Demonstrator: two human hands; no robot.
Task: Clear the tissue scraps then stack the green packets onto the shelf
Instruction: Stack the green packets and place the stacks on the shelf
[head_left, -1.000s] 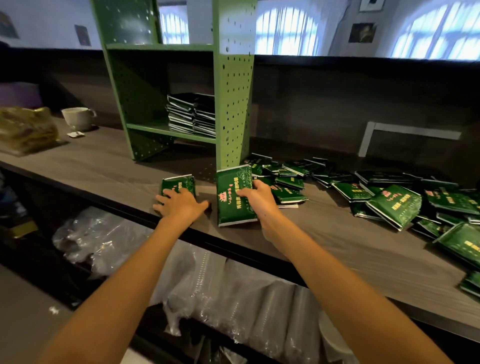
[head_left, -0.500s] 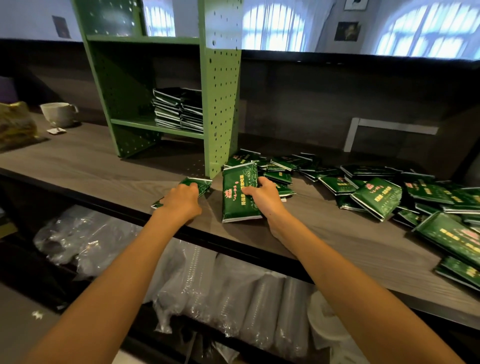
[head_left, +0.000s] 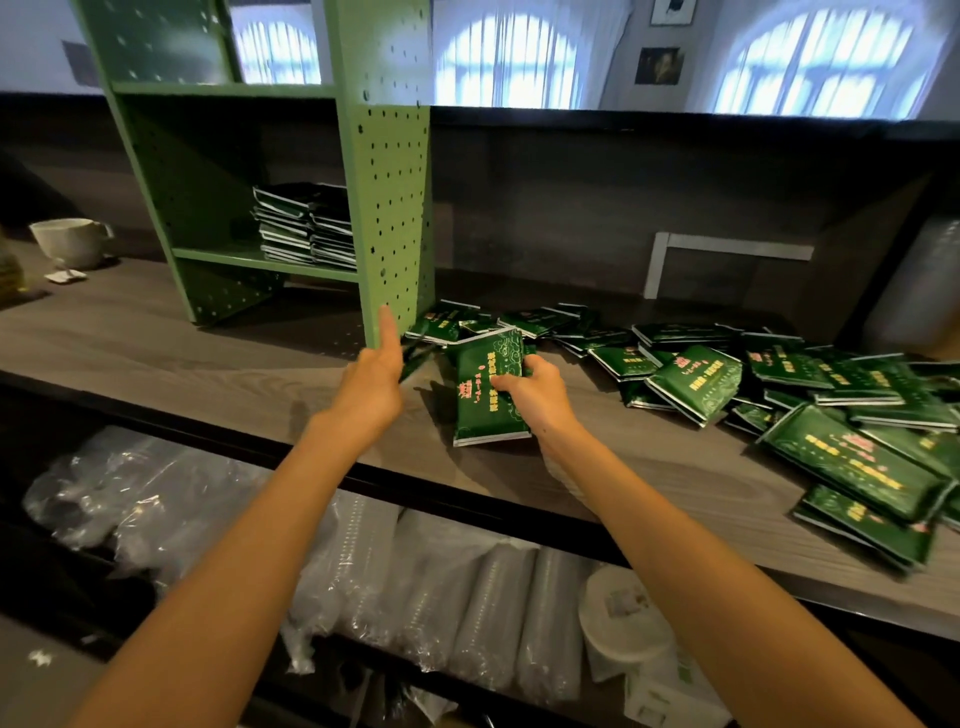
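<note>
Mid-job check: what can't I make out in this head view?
Head view:
- Left hand: its back hides the palm, and the edge-on packet beside it is blurred, so grip unclear.
- Loose packets: cut off by the right edge, uncountable.
- Shelf stack: partly behind the side panel.
- White scrap by the cup: too small to identify.

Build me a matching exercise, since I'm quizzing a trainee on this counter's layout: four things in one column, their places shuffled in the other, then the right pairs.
Things
1. white cup
2. stacked packets
3. bagged plastic cups
4. large green packet

Places
A. gripped by the right hand
B. under the counter
C. inside the green shelf
D. far left on the counter

Pairs: 1-D, 2-C, 3-B, 4-A
</note>
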